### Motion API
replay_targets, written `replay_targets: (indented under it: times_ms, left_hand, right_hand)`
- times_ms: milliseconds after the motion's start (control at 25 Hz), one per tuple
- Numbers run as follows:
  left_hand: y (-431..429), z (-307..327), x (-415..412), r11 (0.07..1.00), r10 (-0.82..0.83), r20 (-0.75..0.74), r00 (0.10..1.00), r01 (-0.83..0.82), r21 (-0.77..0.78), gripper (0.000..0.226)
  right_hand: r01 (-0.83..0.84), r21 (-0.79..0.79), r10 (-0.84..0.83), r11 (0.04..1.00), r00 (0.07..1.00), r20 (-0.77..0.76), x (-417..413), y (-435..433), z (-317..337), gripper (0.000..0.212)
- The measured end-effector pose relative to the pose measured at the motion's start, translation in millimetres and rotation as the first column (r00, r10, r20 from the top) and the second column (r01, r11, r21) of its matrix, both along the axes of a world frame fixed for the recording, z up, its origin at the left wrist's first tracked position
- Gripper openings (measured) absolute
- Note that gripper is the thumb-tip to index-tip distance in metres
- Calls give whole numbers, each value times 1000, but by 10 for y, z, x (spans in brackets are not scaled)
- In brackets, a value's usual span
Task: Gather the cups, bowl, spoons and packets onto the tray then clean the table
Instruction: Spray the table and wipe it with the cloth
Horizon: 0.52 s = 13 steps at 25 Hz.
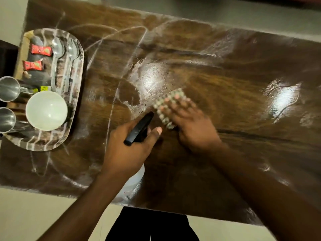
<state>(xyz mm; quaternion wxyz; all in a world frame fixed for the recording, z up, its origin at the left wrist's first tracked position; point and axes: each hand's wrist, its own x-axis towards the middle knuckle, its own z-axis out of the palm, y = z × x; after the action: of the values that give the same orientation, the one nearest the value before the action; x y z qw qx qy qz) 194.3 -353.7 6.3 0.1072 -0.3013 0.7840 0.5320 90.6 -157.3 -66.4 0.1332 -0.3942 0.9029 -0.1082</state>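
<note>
The tray [77, 66] lies at the table's left end. On it sit a white bowl [46, 110], two steel cups [9, 89] [6, 120], two spoons [57, 54] [72, 56] and two red packets [41, 50] [33, 65]. My left hand [128, 150] grips a spray bottle by its black trigger head [139, 128]; the white body [133, 181] shows below the hand. My right hand [192, 126] presses a checked cloth [166, 105] flat on the wet wooden table [225, 84].
Wet streaks and spray marks cover the tabletop around the hands. The table's near edge runs along the bottom, with pale floor below and my dark trousers [151, 225] at the centre. A wall borders the far edge.
</note>
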Motion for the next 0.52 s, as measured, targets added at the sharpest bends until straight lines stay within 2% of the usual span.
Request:
replay_targets:
  times_ms: [40,80,160,200,240,280,320,360,400,440,480,520]
  left_hand:
    - [5,-6,-52,1000,7,-10,1000,-7,-19,41]
    - [12,-10,-99,999,18,-18,1000,-18,-32,43]
    - [47,-8,-232,997,67,-19,998,-67,-36,42]
    - [69,-4,-306,994,98,-20,995,-99,-35,39]
    - [95,-1,-395,991,126,-24,992,-127,-30,36]
    - [116,-2,-488,989,143,-31,989,-144,-24,32]
    - [132,-12,-583,989,144,-50,988,-145,-21,27]
    - [145,-18,-680,991,131,-80,988,-133,-24,21]
    - [154,-17,-763,993,113,-105,988,-116,-27,17]
    - [158,-26,-840,994,105,-124,987,-109,-26,15]
    - [160,-48,-889,994,103,-130,986,-106,-17,15]
    - [156,-77,-917,995,100,-123,987,-102,-7,18]
  right_hand:
    - [183,19,-183,983,983,-2,-315,201,6,74]
    - [370,25,-370,929,929,-7,-611,382,22,77]
    - [660,-14,-660,751,751,7,-1054,523,34,79]
    - [739,-34,-739,673,674,11,-1119,423,37,79]
    - [771,-41,-771,635,636,17,-1084,271,23,78]
    - [747,-38,-747,664,665,32,-943,85,-14,76]
    - [648,-24,-646,762,761,57,-734,-117,-57,73]
    - [472,-5,-469,882,877,108,-507,-312,-66,69]
    - [245,4,-241,970,954,180,-289,-456,-51,63]
    - [-19,-13,21,1000,972,232,-140,-504,-32,57]
    - [-242,-69,251,968,950,188,-147,-441,-45,51]
    - [-361,-114,372,926,922,105,-310,-304,-68,48]
